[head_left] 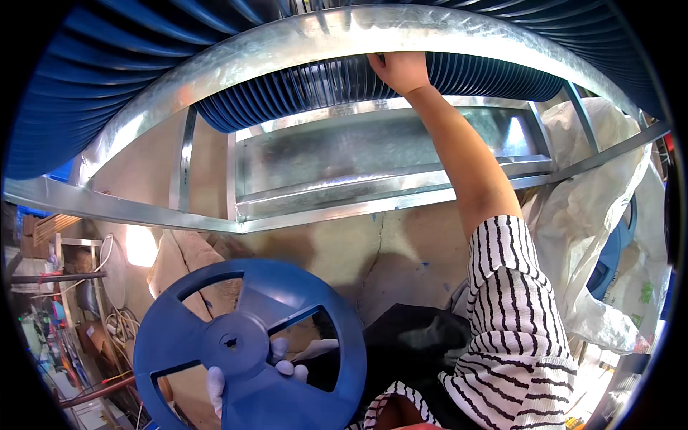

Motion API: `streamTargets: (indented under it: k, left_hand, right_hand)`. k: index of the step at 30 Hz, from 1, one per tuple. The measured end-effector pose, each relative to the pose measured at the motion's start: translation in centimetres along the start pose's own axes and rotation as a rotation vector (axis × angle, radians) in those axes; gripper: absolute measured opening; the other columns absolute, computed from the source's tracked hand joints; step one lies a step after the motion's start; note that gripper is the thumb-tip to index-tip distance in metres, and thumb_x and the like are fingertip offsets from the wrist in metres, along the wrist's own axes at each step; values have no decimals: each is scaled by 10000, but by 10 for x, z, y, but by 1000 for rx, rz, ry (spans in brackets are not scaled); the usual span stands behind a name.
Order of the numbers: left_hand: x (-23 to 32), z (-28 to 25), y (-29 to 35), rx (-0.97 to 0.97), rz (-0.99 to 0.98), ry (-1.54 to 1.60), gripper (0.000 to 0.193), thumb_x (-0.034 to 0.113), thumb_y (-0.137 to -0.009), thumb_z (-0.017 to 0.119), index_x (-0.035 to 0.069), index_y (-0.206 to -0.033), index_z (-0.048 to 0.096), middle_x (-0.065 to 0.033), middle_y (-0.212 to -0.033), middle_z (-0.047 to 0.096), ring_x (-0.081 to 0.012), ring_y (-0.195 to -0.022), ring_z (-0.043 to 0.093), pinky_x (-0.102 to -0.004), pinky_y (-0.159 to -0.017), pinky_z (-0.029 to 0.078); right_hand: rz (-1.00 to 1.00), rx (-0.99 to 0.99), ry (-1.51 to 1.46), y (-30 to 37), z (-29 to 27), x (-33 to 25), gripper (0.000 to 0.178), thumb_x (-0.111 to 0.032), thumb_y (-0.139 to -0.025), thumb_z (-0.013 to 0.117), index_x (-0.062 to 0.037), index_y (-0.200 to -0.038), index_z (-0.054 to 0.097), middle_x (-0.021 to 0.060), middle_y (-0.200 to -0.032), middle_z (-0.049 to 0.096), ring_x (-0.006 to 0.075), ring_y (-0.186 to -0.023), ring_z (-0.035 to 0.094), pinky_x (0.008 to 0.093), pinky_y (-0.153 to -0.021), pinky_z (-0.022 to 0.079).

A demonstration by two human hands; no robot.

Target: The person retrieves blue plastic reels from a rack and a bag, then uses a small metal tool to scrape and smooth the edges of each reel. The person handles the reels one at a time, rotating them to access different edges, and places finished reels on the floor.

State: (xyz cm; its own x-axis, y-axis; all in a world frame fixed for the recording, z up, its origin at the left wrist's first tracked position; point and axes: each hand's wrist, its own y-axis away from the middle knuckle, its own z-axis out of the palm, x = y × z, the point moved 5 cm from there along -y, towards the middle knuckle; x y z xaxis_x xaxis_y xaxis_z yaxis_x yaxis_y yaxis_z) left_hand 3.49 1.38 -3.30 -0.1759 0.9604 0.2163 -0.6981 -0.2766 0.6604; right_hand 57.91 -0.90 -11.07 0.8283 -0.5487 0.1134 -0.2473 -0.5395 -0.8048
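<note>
My left hand [285, 364], in a pale glove, grips a blue plastic reel flange [233, 342] at the lower left. Its fingers show through the flange's cut-outs and the thumb lies against a spoke. The flange is round, with a small hole in its raised hub. My bare right hand [403, 72] reaches up and forward to a shiny metal rail [322, 32]. Its fingertips go out of sight behind the rail, beside a row of stacked blue discs [301, 89], so their grip is hidden.
More blue discs [100, 93] are stacked beyond the rail. Below it runs a metal frame [358, 211] with a sheet-metal panel [344, 150]. At right, a translucent plastic bag [573, 236] hangs by another blue reel part [613, 251]. Coiled cable [122, 326] and clutter lie at left.
</note>
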Motion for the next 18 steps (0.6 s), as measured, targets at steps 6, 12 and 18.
streamTargets:
  k: [6,12,18]
  left_hand:
    - [-1,-5,12,216,64,96,744,579,-929,553,115,-1476,352,-178,-1292,563,-334,-1067,623,-463,-954,545]
    - [-5,-12,15,208,17,135,820,631,-895,565,62,-1454,372,-168,-1187,637,-341,-1110,605,-455,-977,530]
    - [-5,-20,19,146,-19,180,834,635,-906,561,31,-1448,371,-171,-1204,631,-332,-1152,586,-460,-1016,510]
  right_hand:
    - [-46,-11,21,-1,-1,-12,332,-145,-770,694,-148,-1101,679,78,-1008,680,344,-962,622,489,-856,469]
    - [-22,-32,-8,-1,-4,-11,262,-147,-760,693,-216,-1012,711,59,-994,691,292,-991,629,483,-933,420]
    - [113,-153,45,-10,-1,-23,148,-240,-756,712,-163,-879,689,58,-898,675,312,-953,623,470,-851,421]
